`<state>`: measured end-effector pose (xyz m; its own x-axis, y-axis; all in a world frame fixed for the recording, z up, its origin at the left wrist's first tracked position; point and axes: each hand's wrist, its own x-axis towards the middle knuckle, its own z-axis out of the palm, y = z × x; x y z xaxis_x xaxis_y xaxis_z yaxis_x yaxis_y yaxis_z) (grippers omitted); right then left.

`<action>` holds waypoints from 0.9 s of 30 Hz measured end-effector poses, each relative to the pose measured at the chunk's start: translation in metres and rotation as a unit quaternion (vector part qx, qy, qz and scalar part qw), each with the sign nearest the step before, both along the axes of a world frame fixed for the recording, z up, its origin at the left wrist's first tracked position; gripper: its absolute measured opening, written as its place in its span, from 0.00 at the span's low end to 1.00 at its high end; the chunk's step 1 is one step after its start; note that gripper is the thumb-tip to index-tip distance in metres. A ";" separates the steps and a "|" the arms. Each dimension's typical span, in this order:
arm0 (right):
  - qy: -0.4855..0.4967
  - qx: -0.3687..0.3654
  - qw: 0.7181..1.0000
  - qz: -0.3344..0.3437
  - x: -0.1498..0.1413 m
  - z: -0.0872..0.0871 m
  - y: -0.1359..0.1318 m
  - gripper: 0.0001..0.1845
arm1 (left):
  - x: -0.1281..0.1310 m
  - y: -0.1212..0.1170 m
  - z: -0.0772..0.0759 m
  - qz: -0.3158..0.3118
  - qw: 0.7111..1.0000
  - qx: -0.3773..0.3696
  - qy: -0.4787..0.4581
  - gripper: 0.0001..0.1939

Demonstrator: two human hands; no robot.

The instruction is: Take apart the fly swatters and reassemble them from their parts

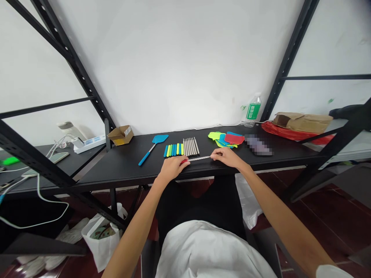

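Note:
My left hand point(172, 167) is closed around the red handle point(184, 161) at one end of a thin metal rod point(198, 158). At the rod's other end, the fingertips of my right hand point(226, 157) pinch it, so it lies level between both hands above the table's front edge. Just beyond my left hand is a row of blue and yellow-green handles point(174, 150), with several silver metal rods point(191, 147) lined up beside them. A loose pile of flat blue, yellow-green and red pieces point(226, 139) lies past my right hand. To the left rests a blue flyswatter-like tool point(153, 145) with a metal shaft.
On the black table point(116, 166) stand an opened small cardboard box point(121, 136) at left and a green-labelled bottle point(253, 111) at back right. A blurred flat object point(259, 145) lies right of the pile. Black shelf posts point(78, 73) rise at both sides; a power strip point(90, 143) sits left.

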<state>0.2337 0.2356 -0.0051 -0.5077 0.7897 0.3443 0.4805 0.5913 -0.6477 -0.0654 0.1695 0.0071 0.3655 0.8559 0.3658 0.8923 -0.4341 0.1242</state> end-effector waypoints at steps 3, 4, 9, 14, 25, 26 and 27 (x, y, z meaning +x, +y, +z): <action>-0.009 0.005 1.000 -0.004 -0.001 0.001 0.000 0.20 | 0.000 -0.001 0.001 0.000 1.000 -0.001 0.000 0.19; -0.006 0.002 1.000 -0.004 -0.001 0.001 0.000 0.19 | 0.000 -0.001 0.001 0.000 1.000 0.000 0.000 0.19; 0.021 -0.022 0.999 -0.014 -0.002 -0.002 0.001 0.16 | 0.000 -0.001 0.001 -0.006 1.000 0.001 0.003 0.18; 0.024 -0.006 1.000 -0.007 -0.002 -0.002 0.001 0.14 | 0.000 -0.001 0.001 -0.002 1.000 0.004 0.004 0.18; 0.002 0.004 1.000 -0.001 -0.004 -0.001 0.000 0.20 | 0.000 0.000 0.001 0.000 1.000 0.002 0.004 0.18; 0.007 -0.002 1.000 -0.001 -0.004 -0.001 0.001 0.19 | 0.000 0.000 0.001 0.000 1.000 0.003 0.004 0.18; 0.013 -0.009 1.000 -0.003 -0.004 -0.002 0.001 0.18 | 0.000 0.000 0.000 0.001 1.000 0.003 0.004 0.18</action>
